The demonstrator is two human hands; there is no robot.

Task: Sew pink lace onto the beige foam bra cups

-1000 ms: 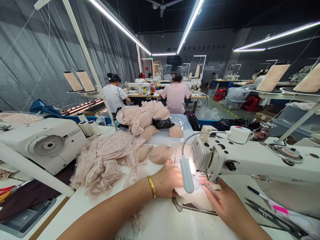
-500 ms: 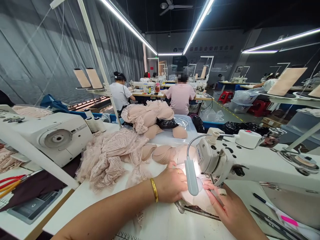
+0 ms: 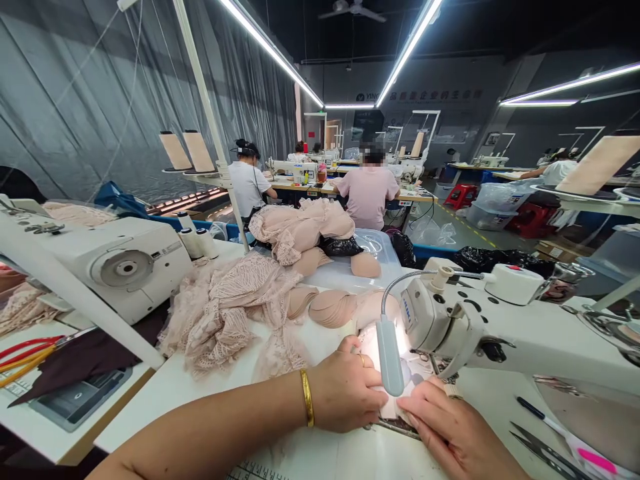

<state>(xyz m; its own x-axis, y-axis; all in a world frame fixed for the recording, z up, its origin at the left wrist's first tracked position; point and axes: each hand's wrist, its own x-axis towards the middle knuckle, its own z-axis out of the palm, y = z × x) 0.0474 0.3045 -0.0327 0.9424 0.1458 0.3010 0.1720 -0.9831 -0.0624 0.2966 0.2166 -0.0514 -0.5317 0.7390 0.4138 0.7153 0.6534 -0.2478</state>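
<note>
Under the head of a white sewing machine (image 3: 415, 313) lies a pale beige fabric piece (image 3: 369, 340), brightly lit by a grey gooseneck lamp (image 3: 390, 360) that hides part of it. My left hand (image 3: 345, 387), with a gold bracelet and a ring, lies over the left side of the piece, its fingers curled and closed on the near edge. From the right, my right hand (image 3: 445, 420) pinches the near edge close to the left fingertips. The needle area is mostly hidden by the lamp and machine head. Stacked beige cup pads (image 3: 333, 308) lie just beyond my left hand.
Beige lace garments (image 3: 225, 313) are heaped to the left. More lace and pads lie on a clear plastic bin (image 3: 377, 247) behind. Scissors (image 3: 545, 453) and a pen (image 3: 533, 408) lie at right. A second sewing machine (image 3: 120, 263) stands left. Two people sit ahead.
My right hand has drawn back toward me from beside the needle area to the fabric's near edge. My left hand has shifted slightly nearer. The whole view has turned a little left.
</note>
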